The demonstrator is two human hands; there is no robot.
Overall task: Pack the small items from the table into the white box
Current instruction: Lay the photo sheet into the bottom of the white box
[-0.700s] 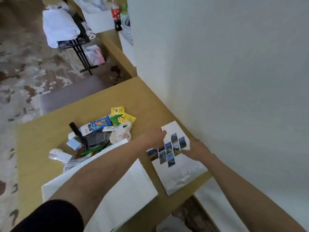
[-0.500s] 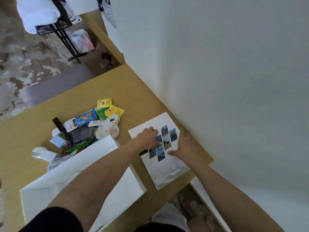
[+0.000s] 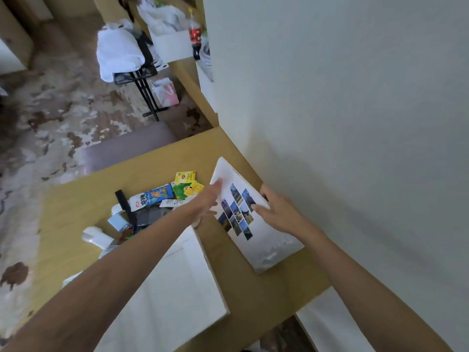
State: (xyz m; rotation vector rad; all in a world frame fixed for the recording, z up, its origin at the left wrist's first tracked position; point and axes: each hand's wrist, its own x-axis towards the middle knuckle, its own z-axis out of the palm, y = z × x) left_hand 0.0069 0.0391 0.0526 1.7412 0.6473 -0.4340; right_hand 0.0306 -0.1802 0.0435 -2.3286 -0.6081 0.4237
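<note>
Photo-printed white box [image 3: 264, 240] on the tabletop [image 3: 256, 298], long axis near-to-far, far end leaning left. Left hand [image 3: 209, 199] grip spread flat against it; right hand [image 3: 278, 212] grip pinches its right edge.

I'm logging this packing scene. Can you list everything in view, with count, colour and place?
table: one, tan wood, against the white wall
white box: one, white, near edge, under the left forearm
photo-tiled panel: one, white with blue tiles, right of the box
yellow sachets: two, yellow, far end of the pile
green sachet: one, green, beside them
snack packet: one, blue and white, left of the sachets
black stick: one, black, pile's left
white gadget: one, white, pile's near left
bottle: one, red label, background
left hand: fingers straight on the panel
right hand: grips the panel's right edge
</note>
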